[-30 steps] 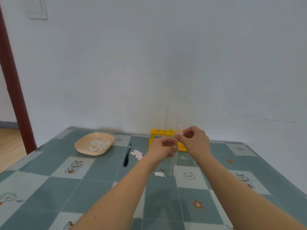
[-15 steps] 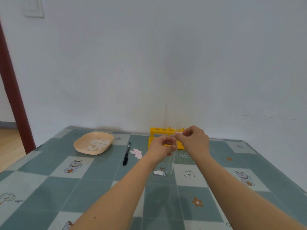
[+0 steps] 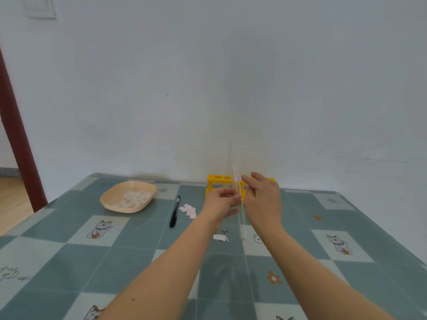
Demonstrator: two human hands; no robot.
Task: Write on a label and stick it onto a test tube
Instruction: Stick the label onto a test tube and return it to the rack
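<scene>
Clear glass test tube (image 3: 240, 205) stands upright before the yellow rack (image 3: 217, 181), pinched mid-length by the left hand (image 3: 220, 203); the right hand (image 3: 263, 199), fingers loosely open, smooths the label (image 3: 237, 178) near its rim; pressing flat seems next

The surface (image 3: 120, 257) is covered in teal and pale checks printed with cartoon animals. A yellow rack (image 3: 218, 181), a peach bowl (image 3: 108, 202), a black pen (image 3: 175, 211) and a red-bordered white label (image 3: 237, 178) are seen.

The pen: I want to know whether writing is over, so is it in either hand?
No, the pen lies on the table, left of both hands.
</scene>
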